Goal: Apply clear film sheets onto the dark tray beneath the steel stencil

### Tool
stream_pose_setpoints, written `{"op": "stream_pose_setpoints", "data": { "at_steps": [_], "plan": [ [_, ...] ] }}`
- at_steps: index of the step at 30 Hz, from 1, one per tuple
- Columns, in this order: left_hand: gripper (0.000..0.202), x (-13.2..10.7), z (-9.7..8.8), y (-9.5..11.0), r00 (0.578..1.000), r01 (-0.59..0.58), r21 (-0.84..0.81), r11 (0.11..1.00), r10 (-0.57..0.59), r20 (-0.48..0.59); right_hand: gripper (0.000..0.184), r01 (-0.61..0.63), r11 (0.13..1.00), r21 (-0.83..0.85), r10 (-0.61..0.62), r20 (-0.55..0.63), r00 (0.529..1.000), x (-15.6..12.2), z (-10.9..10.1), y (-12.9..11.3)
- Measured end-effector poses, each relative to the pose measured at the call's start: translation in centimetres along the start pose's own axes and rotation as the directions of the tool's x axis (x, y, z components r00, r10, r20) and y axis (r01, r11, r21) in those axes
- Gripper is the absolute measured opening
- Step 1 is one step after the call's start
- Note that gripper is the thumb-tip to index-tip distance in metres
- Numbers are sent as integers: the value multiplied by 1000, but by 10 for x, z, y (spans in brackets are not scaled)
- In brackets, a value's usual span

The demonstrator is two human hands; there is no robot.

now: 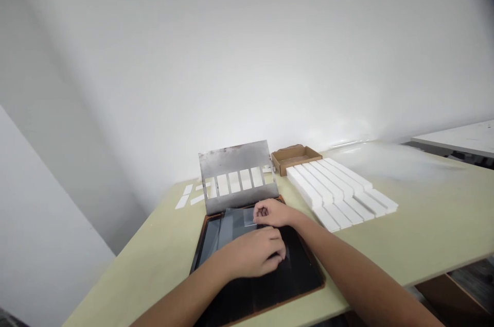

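Note:
A black board (270,288) with an orange-brown rim lies in front of me on the table. Thin clear plastic sheets (226,228) rest on its upper left part. My right hand (273,212) is closed, its thumb and fingers pinching the edge of a small clear plastic piece (249,218). Just below it, my left hand (259,252) hangs over the board with curled fingers; whatever is in them is hidden. Behind the board, a grey metal plate (236,159) with a row of rectangular openings leans upright at its far edge.
Long white blocks (330,180) lie stacked in rows at the right. An open cardboard box (297,158) stands behind them. Several white strips (183,201) lie on the pale yellow table (150,244) at the left. Clear film (393,159) covers the far right of the table, near the wall.

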State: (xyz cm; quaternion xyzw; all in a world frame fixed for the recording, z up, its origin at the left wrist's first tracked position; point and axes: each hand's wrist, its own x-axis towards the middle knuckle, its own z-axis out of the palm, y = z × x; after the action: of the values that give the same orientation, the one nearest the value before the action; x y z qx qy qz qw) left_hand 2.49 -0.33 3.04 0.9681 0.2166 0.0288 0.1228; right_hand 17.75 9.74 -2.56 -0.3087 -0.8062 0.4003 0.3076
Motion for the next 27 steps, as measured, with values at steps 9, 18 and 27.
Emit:
{"op": "stream_pose_setpoints", "data": {
  "at_steps": [9, 18, 27],
  "plan": [
    [15, -2, -13, -2, 1000, 6, -119, 993, -7, -7, 4, 9, 1000, 4, -9, 7, 1000, 0, 0, 1],
    [20, -3, -4, -7, 996, 74, 3, 997, -73, -46, 8, 16, 1000, 1, -16, 24, 1000, 2, -1, 6],
    [20, 2, -3, -2, 1000, 17, 7, 1000, -17, -8, 7, 7, 1000, 6, -7, 8, 1000, 1, 0, 3]
  ]
}}
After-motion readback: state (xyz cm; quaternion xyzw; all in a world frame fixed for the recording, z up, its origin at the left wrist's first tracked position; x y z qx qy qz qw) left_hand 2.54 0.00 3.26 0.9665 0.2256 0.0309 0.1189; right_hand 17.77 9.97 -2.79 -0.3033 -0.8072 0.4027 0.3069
